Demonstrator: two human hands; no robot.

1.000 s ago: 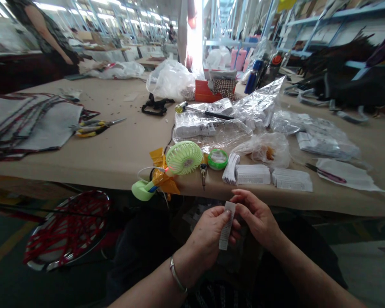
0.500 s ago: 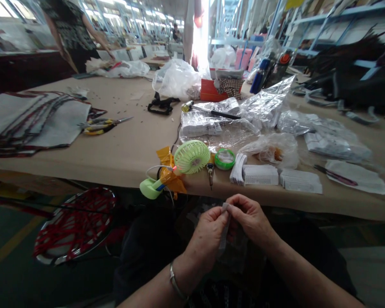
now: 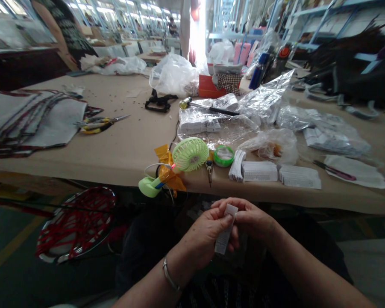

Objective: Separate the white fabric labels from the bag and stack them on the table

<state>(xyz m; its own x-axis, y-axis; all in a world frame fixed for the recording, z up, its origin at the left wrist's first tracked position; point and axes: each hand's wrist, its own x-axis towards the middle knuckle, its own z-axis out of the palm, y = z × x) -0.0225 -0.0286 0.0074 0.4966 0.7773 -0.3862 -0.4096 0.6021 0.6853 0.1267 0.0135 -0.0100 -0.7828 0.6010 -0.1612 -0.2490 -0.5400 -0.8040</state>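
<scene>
Between my hands, in front of the table's edge, is a narrow white printed label (image 3: 223, 241), tilted with its top toward the right. My left hand (image 3: 205, 235) pinches it under the thumb, with fingers curled behind. At the label's upper right edge is the thumb of my right hand (image 3: 256, 219); its fingers are bent behind the strip and partly hidden. Similar white labels stand in a row (image 3: 259, 171) on the table ahead, with another row (image 3: 299, 177) to the right and a curved stack (image 3: 236, 166) to the left.
Along the near edge are a green clip fan (image 3: 190, 155), a soldering-iron-like tool (image 3: 210, 171) and a green round tub (image 3: 223, 156). Tweezers (image 3: 336, 171) lie on white paper at right. Plastic bags (image 3: 224, 128) and pliers (image 3: 99, 124) lie farther back. A person (image 3: 67, 34) stands far left.
The label has turned so that its printed face shows more. My right hand has shifted from pinching its top end to its side. The view has moved slightly.
</scene>
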